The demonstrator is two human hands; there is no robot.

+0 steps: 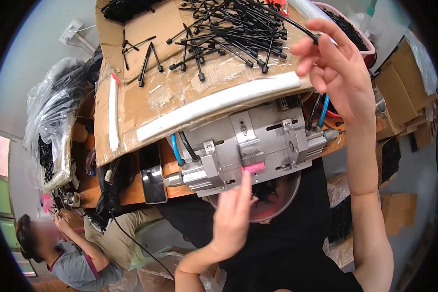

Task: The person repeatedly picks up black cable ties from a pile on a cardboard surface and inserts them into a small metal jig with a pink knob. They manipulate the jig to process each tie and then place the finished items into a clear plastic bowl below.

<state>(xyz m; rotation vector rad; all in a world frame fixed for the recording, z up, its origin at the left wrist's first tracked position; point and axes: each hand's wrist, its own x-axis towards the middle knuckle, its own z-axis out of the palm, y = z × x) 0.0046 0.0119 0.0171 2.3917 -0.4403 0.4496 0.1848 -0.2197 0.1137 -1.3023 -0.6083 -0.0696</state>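
R hand (338, 68), raised at far R above the cardboard's edge, pinches the end of a thin black plastic rod (292, 23) btwn thumb & fingers; rod slants off toward far L, over the heap. L hand (231, 219) is near centre, index finger straight out w/ its tip at a small pink rectangular block (254, 167); thumb is apart from that tip, can't tell if the other fingers close on anything. Block sits at the near side, approx mid-width, of a flat silver metal fixture (272, 148) w/ a ribbed metal unit at each end, plus blue & black hoses. Partly under the fixture's near edge: round see-through bowl (282, 207) w/ black pcs in it. Far side: brown cardboard sheet (131, 104) w/ a long white padded strip (219, 104) along its near edge & a heap of black knob-ended rods (248, 34). Near L: seated co-worker (85, 263) in grey top.
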